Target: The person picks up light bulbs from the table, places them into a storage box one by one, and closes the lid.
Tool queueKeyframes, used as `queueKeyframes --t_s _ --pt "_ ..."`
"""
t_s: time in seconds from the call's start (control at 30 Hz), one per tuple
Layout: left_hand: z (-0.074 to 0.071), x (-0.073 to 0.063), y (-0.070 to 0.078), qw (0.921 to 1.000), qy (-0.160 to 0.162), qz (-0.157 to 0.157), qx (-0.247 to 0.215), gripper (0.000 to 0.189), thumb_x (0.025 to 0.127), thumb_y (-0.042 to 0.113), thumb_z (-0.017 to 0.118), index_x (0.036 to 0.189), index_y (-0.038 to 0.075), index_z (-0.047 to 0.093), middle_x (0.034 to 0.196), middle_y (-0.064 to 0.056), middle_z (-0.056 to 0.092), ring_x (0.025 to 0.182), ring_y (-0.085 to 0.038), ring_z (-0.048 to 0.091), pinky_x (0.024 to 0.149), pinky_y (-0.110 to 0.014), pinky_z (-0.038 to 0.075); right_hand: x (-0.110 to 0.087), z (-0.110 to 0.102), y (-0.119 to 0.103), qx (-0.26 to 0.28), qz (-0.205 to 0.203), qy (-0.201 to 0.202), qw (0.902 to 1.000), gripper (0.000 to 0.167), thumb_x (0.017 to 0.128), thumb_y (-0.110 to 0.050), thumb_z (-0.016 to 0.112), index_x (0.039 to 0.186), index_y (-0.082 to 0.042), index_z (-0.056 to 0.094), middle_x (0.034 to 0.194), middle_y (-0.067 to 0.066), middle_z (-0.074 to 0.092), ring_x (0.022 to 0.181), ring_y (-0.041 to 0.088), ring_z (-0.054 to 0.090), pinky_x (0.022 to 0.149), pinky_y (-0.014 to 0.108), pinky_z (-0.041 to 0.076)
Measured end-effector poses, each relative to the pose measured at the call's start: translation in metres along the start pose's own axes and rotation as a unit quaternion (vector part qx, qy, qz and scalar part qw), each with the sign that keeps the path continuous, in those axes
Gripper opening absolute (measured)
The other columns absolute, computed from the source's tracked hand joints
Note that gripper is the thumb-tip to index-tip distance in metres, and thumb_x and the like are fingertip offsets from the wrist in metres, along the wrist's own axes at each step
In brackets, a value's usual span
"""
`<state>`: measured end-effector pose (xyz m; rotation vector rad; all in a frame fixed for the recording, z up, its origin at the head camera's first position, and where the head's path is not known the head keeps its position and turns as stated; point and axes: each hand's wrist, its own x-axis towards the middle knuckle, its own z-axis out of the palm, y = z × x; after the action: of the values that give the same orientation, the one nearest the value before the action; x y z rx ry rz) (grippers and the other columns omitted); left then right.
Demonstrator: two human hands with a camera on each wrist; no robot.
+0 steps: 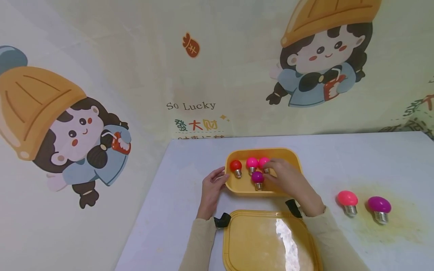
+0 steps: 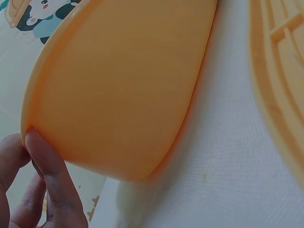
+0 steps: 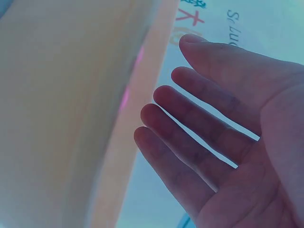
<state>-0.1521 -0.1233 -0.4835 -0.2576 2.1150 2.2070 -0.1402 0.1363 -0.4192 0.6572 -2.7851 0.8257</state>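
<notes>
Left fingers (image 2: 50,159) pinch tray (image 2: 123,85); right fingers (image 3: 204,121) straight.

My yellow tray (image 1: 251,194) sits open side up, holding a red bulb (image 1: 235,165), two pink bulbs (image 1: 252,162) and a purple bulb (image 1: 257,177); two loose bulbs (image 1: 379,205) lie to its right.

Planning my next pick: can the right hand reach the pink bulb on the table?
Probably yes: the right hand looks empty; only the tray's rim separates it from the pink bulb.

Cream sleeves (image 1: 198,242) are worn with black wrist pieces (image 1: 222,220).
</notes>
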Motion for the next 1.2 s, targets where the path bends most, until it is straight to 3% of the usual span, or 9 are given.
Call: queueKeyframes --t_s 0.23,0.6,0.93,1.2 --pt "0.001 0.000 0.001 1.0000 -0.002 0.002 0.000 0.037 0.091 0.022 0.073 0.126 0.011 0.066 0.115 -0.010 0.064 0.097 -0.025 0.068 0.082 -0.027 0.058 -0.016 -0.014 -0.001 -0.036 0.001 0.031 0.9989 0.030 0.080 -0.016 0.083 0.102 0.001 0.073 0.098 0.013 0.069 0.090 0.032 0.066 0.080 0.047 0.058" --pt "0.000 0.002 0.000 0.9998 -0.012 -0.013 -0.001 0.040 0.092 0.021 0.073 0.130 0.011 0.064 0.118 -0.009 0.064 0.103 -0.030 0.067 0.083 -0.027 0.057 -0.031 -0.035 0.002 -0.066 0.040 0.015 0.9969 0.034 0.079 -0.014 0.083 0.107 0.001 0.071 0.108 0.019 0.068 0.100 0.037 0.064 0.086 0.052 0.056" --pt "0.003 -0.014 0.025 0.9996 -0.023 -0.014 0.003 0.038 0.093 0.014 0.070 0.130 0.005 0.063 0.118 -0.012 0.064 0.108 -0.038 0.065 0.089 -0.033 0.057 -0.048 -0.046 0.015 -0.088 0.027 0.018 0.9956 0.034 0.079 -0.014 0.083 0.106 0.003 0.070 0.107 0.020 0.067 0.101 0.039 0.063 0.084 0.053 0.055" --pt "0.002 -0.015 0.027 0.9996 -0.023 -0.014 -0.005 0.039 0.092 0.014 0.071 0.129 0.006 0.063 0.117 -0.011 0.064 0.110 -0.040 0.063 0.093 -0.038 0.056 -0.065 -0.052 0.028 -0.092 0.019 0.045 0.9946 0.033 0.077 -0.013 0.084 0.104 0.001 0.071 0.103 0.017 0.067 0.098 0.038 0.064 0.080 0.053 0.055"
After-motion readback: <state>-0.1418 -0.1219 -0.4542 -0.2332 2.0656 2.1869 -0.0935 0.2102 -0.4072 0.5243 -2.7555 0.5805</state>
